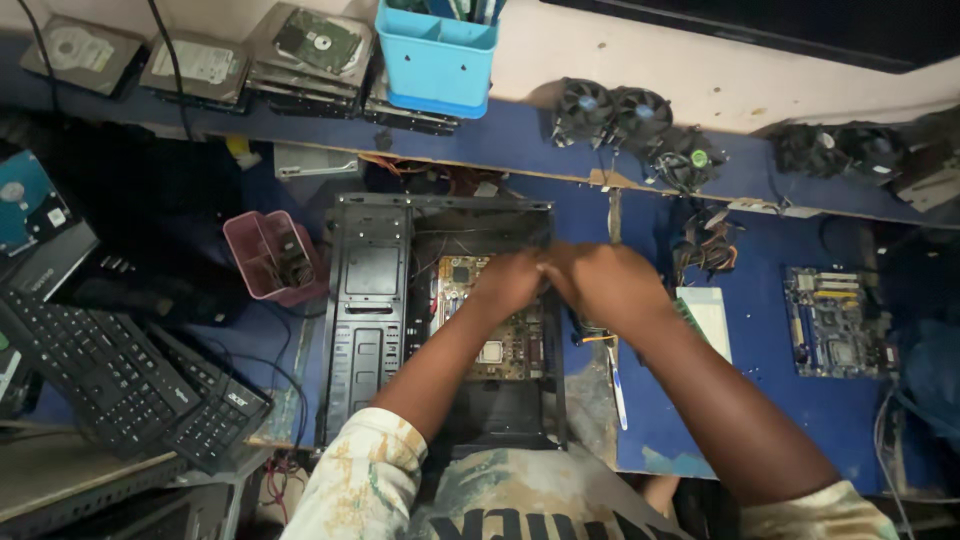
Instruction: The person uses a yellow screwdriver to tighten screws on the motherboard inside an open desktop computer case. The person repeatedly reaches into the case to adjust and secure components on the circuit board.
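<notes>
Nearest the camera, the person's patterned sleeves frame the front edge of the blue workbench (760,400). On it an open black computer case (370,320) lies on its side, side panel off, drive bay to the left. A motherboard (500,340) sits inside the case, its processor socket exposed with no cooler fitted and no cables visibly routed; I judge the assembly work as at an early-to-middle stage, board seated or being seated, remainder outstanding.

The left hand (505,285) and right hand (600,285) meet over the upper right part of the board, by the case wall. Both are blurred and curled inward; whether they grip anything cannot be told.

At the left edge lie black keyboards (120,380) and a pink plastic cup (270,255). Toward the right edge a second motherboard (835,320) lies bare, well apart from the case.

Along the rear shelf stand hard drives (310,45), a blue plastic caddy (435,60) and several cooling fans (625,120), none yet installed.
</notes>
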